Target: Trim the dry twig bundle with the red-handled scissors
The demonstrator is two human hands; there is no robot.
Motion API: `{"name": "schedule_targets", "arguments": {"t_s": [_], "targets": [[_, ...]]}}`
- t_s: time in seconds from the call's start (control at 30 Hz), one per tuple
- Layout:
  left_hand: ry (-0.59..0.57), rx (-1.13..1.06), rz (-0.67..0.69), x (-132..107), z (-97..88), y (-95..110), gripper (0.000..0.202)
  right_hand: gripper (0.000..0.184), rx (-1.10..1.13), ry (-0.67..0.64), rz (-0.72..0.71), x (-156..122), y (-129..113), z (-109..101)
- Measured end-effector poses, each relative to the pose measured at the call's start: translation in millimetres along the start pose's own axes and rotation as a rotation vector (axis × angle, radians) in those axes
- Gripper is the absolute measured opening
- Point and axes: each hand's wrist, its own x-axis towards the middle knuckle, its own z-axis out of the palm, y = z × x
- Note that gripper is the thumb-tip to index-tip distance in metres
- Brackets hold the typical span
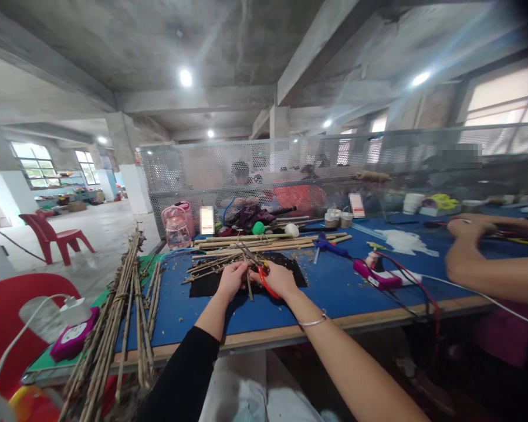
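Between my fingers, my left hand [233, 280] pinches a thin dry stick [250, 288] that points down toward the table's front edge. My right hand [280, 280] is wrapped round the red handles of a pair of scissors [267, 282]. The scissor blades reach up and left, close to my left fingertips; whether they touch the stick I cannot tell. Both hands are over a black mat [290, 268] strewn with brown scraps. Behind them several cut sticks [215, 249] lie side by side across the blue table.
A bundle of long dry stalks [114, 316] leans over the table's left end. To the right are a blue glue gun [332, 246] and a purple power strip [378, 275] with cables. Another person's arms [488, 246] work at the far right. A mesh partition [193, 170] stands behind.
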Motion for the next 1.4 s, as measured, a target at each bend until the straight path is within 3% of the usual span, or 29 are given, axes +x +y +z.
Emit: {"name": "schedule_targets", "arguments": {"t_s": [0.17,0.5,0.8,1.03,1.4], "targets": [[-0.004,0.067,0.041,-3.3,2.0,3.3,0.039,0.055,0.013,0.047,-0.103,1.0,1.9,5.3],[0.015,0.184,0.117,-1.2,2.7,0.5,0.037,0.058,-0.058,0.049,-0.101,3.1,2.3,8.8],[0.018,0.206,0.169,-0.1,0.9,-2.8,0.037,0.049,0.021,-0.004,-0.046,-1.5,-2.6,5.7],[0.054,0.184,0.139,-0.8,0.3,-1.4,0.038,0.051,0.014,-0.033,-0.011,0.1,-0.8,5.1],[-0.076,0.175,0.118,-7.1,4.0,4.9,0.036,0.056,-0.063,0.028,-0.012,-1.0,-3.9,4.6]]}}
